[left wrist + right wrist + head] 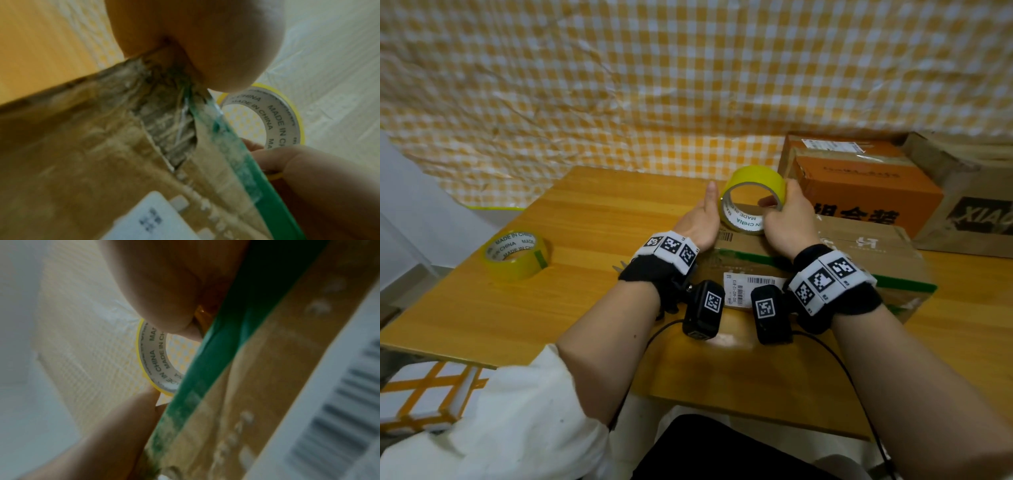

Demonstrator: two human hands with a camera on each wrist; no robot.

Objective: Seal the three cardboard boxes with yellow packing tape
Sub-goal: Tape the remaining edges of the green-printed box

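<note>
A yellow checked sheet (619, 85) hangs behind the wooden table (592, 219). The right hand (789, 222) grips a tape roll (753, 192) standing on the near box (859, 260); the left hand (700, 219) lies flat and relaxed beside it. The tape could stick crooked if its loose end folds. Three boxes, two rolls.

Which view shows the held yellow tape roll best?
The head view: the whole held tape roll shows, gripped by the right hand above the nearest box. Both wrist views show only part of its printed core, blurred behind box edge and hand.
</note>
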